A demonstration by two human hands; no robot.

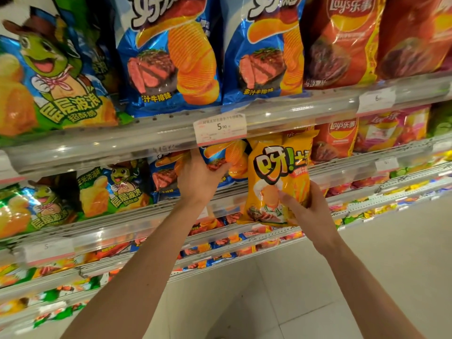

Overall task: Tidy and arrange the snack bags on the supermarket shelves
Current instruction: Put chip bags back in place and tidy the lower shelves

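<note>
An orange-yellow snack bag [276, 177] hangs upright in front of the second shelf, and my right hand [308, 209] grips its lower right corner, thumb across the front. My left hand [200, 178] reaches onto the second shelf, where its fingers curl round the front of a blue steak-flavour chip bag [220, 157]. That blue bag stands just left of the orange-yellow one, partly hidden under the shelf rail above.
The top shelf holds green cartoon bags [49, 77], two blue steak bags [171, 57] and red Lay's bags [342, 42]. A price tag [220, 128] hangs on the clear rail. More green bags [49, 201] and red bags [340, 138] flank my hands. Lower shelves and pale floor tiles [269, 302] lie below.
</note>
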